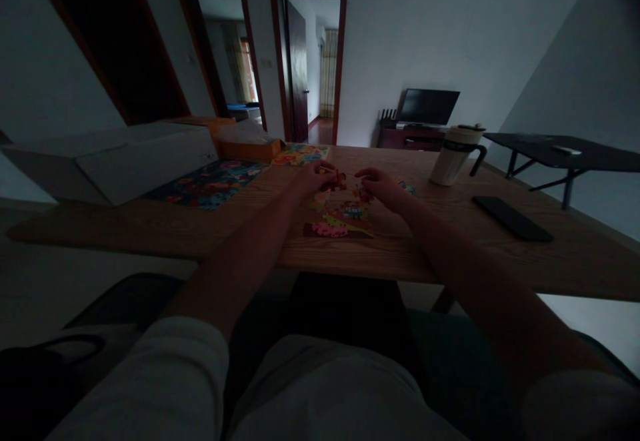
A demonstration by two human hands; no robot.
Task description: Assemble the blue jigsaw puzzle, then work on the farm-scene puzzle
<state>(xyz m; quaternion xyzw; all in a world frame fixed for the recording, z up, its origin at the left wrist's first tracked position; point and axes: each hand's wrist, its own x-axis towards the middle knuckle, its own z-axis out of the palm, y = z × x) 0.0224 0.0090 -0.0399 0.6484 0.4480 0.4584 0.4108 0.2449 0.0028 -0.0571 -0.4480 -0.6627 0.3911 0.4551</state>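
Observation:
Jigsaw puzzle pieces lie around both hands on the wooden table. My left hand (pixel 316 178) is closed on a red jigsaw puzzle piece (pixel 341 180), pinched at the fingertips a little above the tabletop. To its right, my right hand (pixel 381 183) has its fingers bent down around another small reddish puzzle piece (pixel 363 194). A gap separates the two hands. Nearer to me lies a partly joined puzzle section (pixel 333 229) with pink and green on it. Several loose pieces (pixel 353 211) sit just beyond that section, and the right hand partly hides others.
Left on the table (pixel 250 227) are a white box (pixel 145 161), a dark colourful puzzle sheet (pixel 213 184) and an orange tissue box (pixel 250 149). A bright picture sheet (pixel 300 155) lies farther back. At right stand a lidded cup (pixel 453 157) and a dark phone (pixel 511 217).

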